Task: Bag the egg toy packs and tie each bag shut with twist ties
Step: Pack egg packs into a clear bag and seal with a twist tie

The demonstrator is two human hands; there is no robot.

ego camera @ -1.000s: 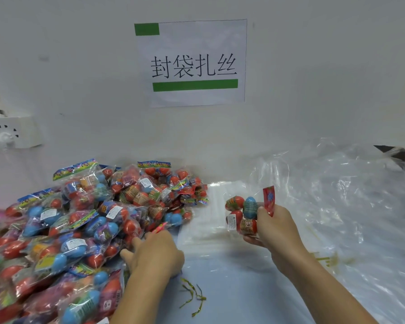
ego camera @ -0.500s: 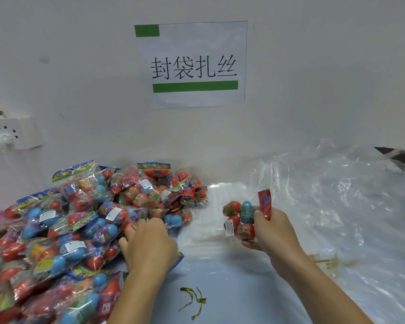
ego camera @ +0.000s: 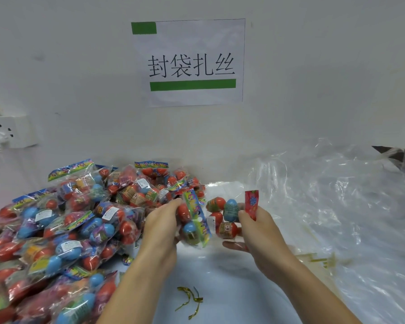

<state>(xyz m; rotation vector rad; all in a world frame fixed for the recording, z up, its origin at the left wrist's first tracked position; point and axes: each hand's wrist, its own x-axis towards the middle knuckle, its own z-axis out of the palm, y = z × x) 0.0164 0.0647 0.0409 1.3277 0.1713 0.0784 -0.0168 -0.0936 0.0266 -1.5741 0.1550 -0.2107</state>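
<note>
My left hand [ego camera: 160, 228] grips an egg toy pack [ego camera: 193, 222] with red and blue eggs, lifted off the big pile of packs [ego camera: 63, 230] at the left. My right hand [ego camera: 258, 237] holds a second egg pack [ego camera: 223, 216] by its red header card, thumb over the card. The two packs hang side by side above the table, close together. Gold twist ties [ego camera: 189, 300] lie on the table near my forearms. More twist ties [ego camera: 318, 259] show under the plastic at the right.
A large sheet of clear plastic bags [ego camera: 337, 206] covers the right of the table. A paper sign [ego camera: 188, 61] hangs on the white wall behind. A wall socket [ego camera: 8, 130] with a plug sits at the far left.
My left hand has picked a pack out of the pile and raised it to the right, beside the pack in my right hand. The right hand has hardly moved.
</note>
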